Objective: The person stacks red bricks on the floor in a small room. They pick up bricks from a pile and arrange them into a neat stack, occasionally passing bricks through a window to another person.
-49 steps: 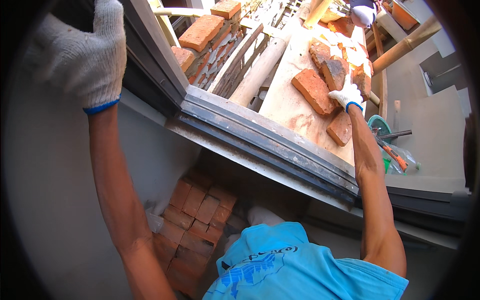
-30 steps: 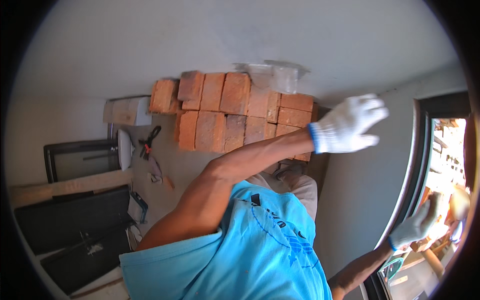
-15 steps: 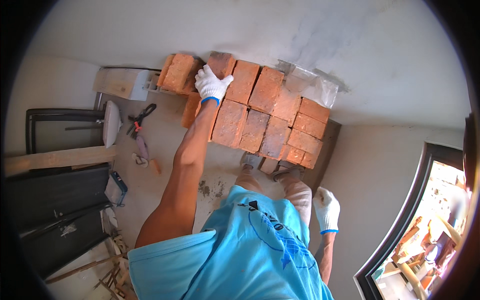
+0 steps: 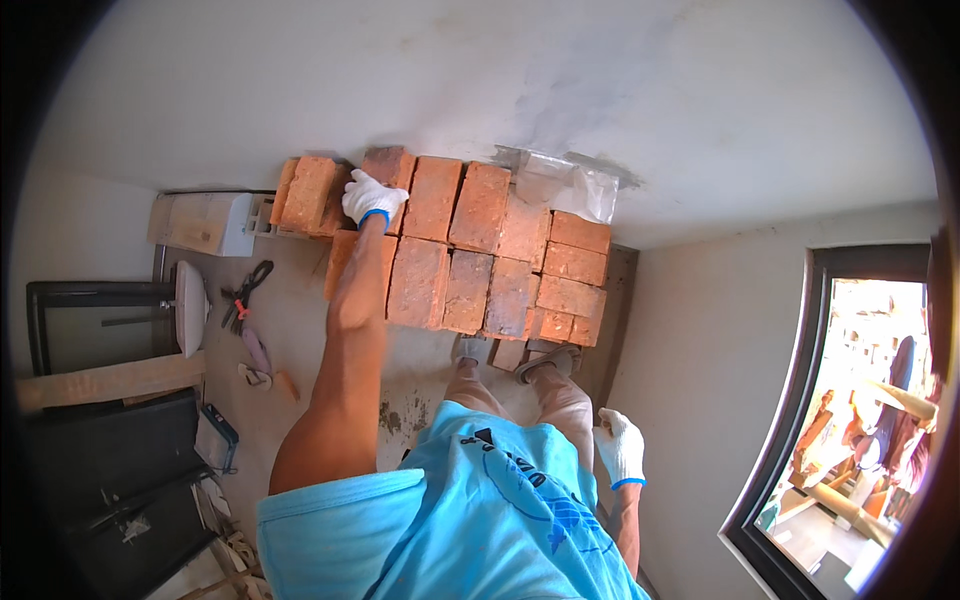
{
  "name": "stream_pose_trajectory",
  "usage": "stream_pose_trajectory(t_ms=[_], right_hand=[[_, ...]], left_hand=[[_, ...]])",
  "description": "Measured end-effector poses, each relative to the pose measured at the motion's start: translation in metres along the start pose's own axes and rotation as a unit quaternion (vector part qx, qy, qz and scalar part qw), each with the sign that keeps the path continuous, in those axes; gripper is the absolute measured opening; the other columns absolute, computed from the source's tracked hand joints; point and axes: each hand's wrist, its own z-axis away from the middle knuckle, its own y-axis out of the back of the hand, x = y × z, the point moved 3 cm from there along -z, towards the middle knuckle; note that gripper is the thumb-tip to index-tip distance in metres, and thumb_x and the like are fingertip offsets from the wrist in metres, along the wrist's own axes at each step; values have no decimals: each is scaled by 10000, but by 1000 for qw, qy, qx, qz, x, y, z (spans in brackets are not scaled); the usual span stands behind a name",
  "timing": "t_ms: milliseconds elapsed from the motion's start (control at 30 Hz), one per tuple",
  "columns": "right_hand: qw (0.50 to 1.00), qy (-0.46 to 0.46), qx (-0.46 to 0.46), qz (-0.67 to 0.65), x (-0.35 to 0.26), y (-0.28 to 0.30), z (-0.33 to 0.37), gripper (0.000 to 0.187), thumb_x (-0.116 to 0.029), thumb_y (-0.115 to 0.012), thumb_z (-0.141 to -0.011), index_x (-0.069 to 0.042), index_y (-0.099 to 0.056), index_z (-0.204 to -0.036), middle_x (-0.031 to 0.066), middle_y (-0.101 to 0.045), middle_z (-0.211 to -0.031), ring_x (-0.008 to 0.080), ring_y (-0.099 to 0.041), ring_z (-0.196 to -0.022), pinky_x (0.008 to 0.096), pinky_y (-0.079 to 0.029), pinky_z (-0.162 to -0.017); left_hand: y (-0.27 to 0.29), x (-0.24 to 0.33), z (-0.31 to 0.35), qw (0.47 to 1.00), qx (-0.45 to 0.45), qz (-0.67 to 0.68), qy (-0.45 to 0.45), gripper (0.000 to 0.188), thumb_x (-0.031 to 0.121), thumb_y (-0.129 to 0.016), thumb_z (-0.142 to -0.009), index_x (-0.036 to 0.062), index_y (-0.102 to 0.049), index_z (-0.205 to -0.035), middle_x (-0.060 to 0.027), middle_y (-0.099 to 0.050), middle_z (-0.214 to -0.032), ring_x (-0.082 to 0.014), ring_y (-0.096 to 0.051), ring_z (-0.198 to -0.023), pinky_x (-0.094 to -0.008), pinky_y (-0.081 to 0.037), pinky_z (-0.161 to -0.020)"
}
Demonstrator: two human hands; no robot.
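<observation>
Touching one brick pile (image 4: pixel 418 278): one left hand (image 4: pixel 374 199).

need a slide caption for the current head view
White-gloved left hand on a stack of reddish bricks, right hand near one leg, beside a pale wall.

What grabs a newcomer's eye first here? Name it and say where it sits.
First, the stack of rectangular orange-red clay bricks along the pale grey wall, above centre, with the person's white-gloved left hand on its left part. Then the turquoise cloth T-shirt at bottom centre, and the black-framed, sunlit window toward the right edge.
</observation>
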Motion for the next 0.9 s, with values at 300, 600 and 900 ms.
stream_pose_trajectory(t_ms=[300,600,900], right_hand=[[971,21,-34,-237,-36,-18,-28,431,-97,-724,-874,-35,-706,-1300,145,-760,-1167,272,-739,-1043,374,-576,-946],[747,-19,-99,-657,-163,21,-65,876,-276,-708,-958,-66,-257,-1679,168,-494,-1559,232,-537,-1361,374,-479,-1099],[634,-6,239,-736,-88,59,-31,960,-272,-742,-890,-55,-219,-1664,155,-434,-1588,256,-441,-1453,419,-402,-1183]], left_hand=[[74,-50,131,810,-342,474,-51,1032,320,-875,-813,-42,-343,-1620,-182,-575,-1490,-313,-570,-1360,-543,-506,-1007],[49,42,322,673,-496,511,-198,693,223,-850,-864,-35,-567,-1441,-153,-680,-1302,-225,-664,-1184,-358,-560,-983],[73,144,435,605,-456,385,-527,994,223,-968,-726,-62,-446,-1523,-257,-538,-1407,-362,-577,-1325,-469,-505,-1104]])
